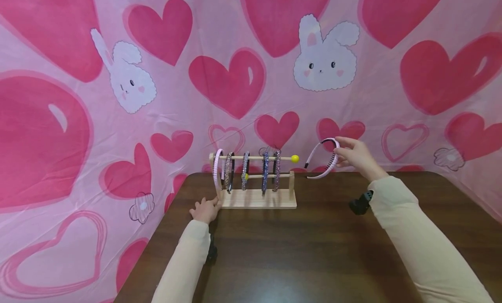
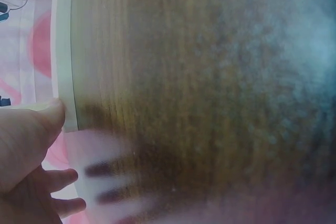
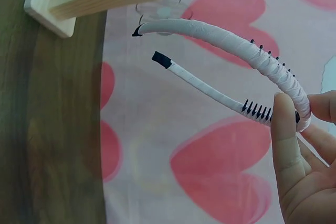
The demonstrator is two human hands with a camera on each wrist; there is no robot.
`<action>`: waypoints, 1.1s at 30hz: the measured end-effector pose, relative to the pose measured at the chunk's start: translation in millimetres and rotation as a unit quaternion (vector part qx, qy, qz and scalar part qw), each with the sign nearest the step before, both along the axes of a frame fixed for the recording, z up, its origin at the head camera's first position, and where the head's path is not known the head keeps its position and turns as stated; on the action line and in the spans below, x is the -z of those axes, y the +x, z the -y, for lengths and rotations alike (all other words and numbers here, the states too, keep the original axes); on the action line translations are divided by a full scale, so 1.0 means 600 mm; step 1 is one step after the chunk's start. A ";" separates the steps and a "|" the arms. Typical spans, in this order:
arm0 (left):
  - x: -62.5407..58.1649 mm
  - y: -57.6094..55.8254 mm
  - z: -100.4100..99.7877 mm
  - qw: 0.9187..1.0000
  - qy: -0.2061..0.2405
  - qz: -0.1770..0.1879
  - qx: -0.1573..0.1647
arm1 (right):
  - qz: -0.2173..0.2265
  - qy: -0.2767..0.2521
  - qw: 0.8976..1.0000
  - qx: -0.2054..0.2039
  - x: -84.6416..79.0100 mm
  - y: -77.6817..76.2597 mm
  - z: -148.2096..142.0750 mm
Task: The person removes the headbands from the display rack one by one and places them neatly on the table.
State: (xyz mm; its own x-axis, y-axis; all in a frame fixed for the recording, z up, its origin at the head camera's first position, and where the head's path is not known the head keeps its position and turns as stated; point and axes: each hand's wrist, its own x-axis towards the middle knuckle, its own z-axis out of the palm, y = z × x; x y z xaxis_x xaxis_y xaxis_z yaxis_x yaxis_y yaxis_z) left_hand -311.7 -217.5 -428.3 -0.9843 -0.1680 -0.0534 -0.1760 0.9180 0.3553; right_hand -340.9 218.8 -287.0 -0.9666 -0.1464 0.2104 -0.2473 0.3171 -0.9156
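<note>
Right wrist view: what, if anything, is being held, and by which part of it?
A pale headband, pinched in the right hand at its curved middle, away from its two black-tipped ends.

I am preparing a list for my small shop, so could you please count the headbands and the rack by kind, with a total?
Wooden rack: 1
Glittery headbands: 4
Plain pale pink headbands: 2 (1 on the rack, 1 in the right hand)
Total: 7
</note>
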 end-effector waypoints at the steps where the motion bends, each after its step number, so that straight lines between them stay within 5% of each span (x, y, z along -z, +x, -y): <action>1: 0.000 0.000 0.000 1.000 0.000 0.000 0.000 | 0.002 0.001 1.000 0.003 0.003 -0.001 -0.004; 22: -0.001 -0.001 0.002 1.000 -0.007 -0.002 0.003 | 0.029 -0.034 0.999 0.018 0.078 -0.006 -0.057; 28: 0.001 -0.001 0.000 1.000 -0.010 0.001 0.006 | 0.026 -0.094 0.995 -0.021 0.125 -0.029 -0.083; 33: 0.007 -0.004 0.001 1.000 -0.015 -0.012 0.002 | 0.041 -0.045 0.998 0.017 0.120 -0.009 -0.075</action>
